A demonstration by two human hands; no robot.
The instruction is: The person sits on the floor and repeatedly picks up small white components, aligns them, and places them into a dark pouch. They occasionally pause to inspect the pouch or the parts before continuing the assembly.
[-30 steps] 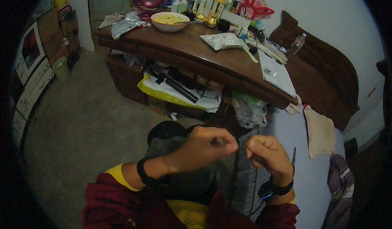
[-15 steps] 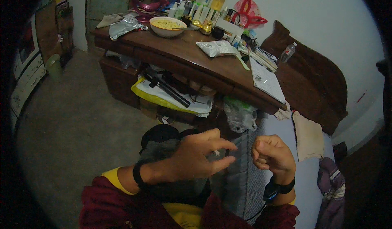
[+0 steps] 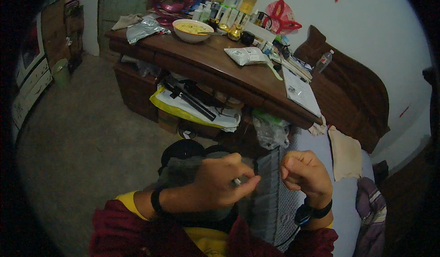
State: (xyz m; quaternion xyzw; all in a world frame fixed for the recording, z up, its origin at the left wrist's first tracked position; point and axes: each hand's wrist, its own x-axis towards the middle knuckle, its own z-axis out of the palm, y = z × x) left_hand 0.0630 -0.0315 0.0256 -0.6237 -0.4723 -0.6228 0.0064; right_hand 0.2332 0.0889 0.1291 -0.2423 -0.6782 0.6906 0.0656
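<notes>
My left hand (image 3: 227, 179) is held over my lap, its thumb and forefinger drawn together in a pinch. A small pale thing (image 3: 237, 181) shows inside its curled fingers, too small to name. To its right, my right hand (image 3: 306, 172) is raised in a closed fist above the bed's edge, with a dark watch (image 3: 303, 214) on the wrist. Whatever the fist may hold is hidden. A short gap separates the two hands, and neither touches the furniture.
Ahead stands a dark wooden desk (image 3: 201, 55) with a bowl of yellow food (image 3: 191, 31), a white packet (image 3: 246, 56), an open notebook (image 3: 300, 92) and several bottles. Bags fill the shelf beneath. A bed (image 3: 316, 151) with a folded beige cloth (image 3: 346, 155) lies at right.
The thumb and forefinger of my left hand have closed from a wide gap into a pinch. My right fist stays almost in place. The view has shifted slightly.
</notes>
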